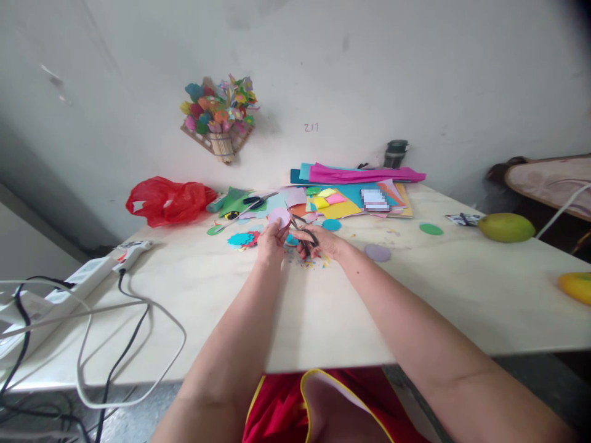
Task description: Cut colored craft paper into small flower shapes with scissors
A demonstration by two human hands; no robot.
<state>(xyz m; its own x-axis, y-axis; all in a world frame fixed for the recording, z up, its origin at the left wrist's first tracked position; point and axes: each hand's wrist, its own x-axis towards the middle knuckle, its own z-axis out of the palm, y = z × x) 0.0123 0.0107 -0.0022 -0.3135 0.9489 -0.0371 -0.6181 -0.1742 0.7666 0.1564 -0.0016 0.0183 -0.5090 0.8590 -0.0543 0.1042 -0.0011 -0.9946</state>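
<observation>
Between the thumb and fingers of my left hand [271,242] is a round pink paper disc [279,216], held up over the table. My right hand [323,242] grips a pair of scissors [309,232] by the dark handles, blades pointing up beside the disc's right edge. Whether the blades touch the paper I cannot tell. Small paper scraps [310,262] lie under my hands. Left of them sit blue scalloped paper shapes [241,240] on red ones. A blue disc [331,225], a lilac disc [377,252] and a green disc [431,229] lie to the right.
Coloured sheets and a phone [375,200] lie at the back, near a second pair of scissors [253,202]. A red plastic bag [168,202] is back left. Power strips [83,280] with loose cables occupy the left side. A mango [506,227] rests on the right.
</observation>
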